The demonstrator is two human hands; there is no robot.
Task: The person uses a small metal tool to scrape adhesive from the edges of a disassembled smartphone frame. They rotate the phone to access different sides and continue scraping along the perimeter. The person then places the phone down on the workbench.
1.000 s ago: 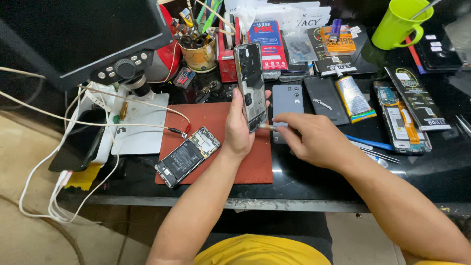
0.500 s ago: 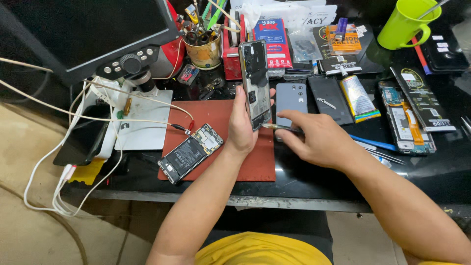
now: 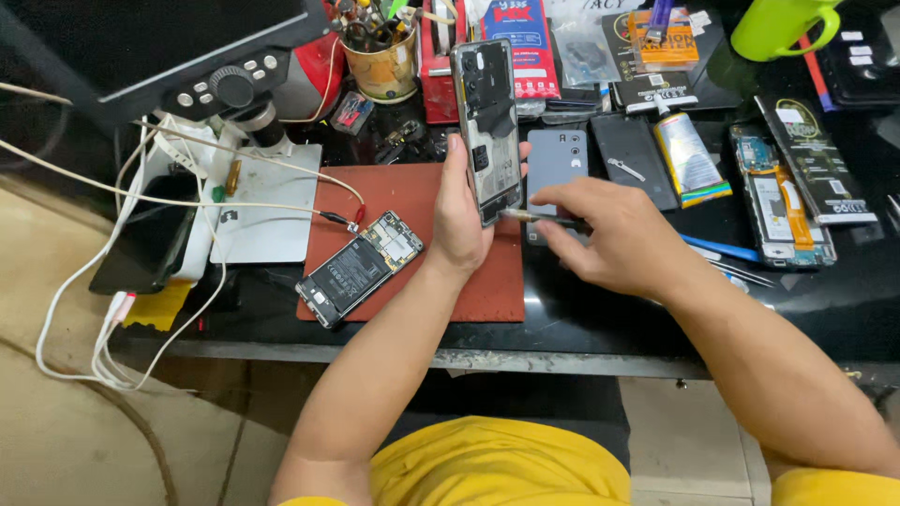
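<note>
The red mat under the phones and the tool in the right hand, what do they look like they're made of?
The red mat looks like matte rubber or silicone: it lies flat and soft-edged, with dull, scuffed patches and no glare. The thin tool pinched in the right hand looks like bare metal, since its slim tip shines silvery against the opened phone held in the left hand; its kind is too small to tell.
</note>
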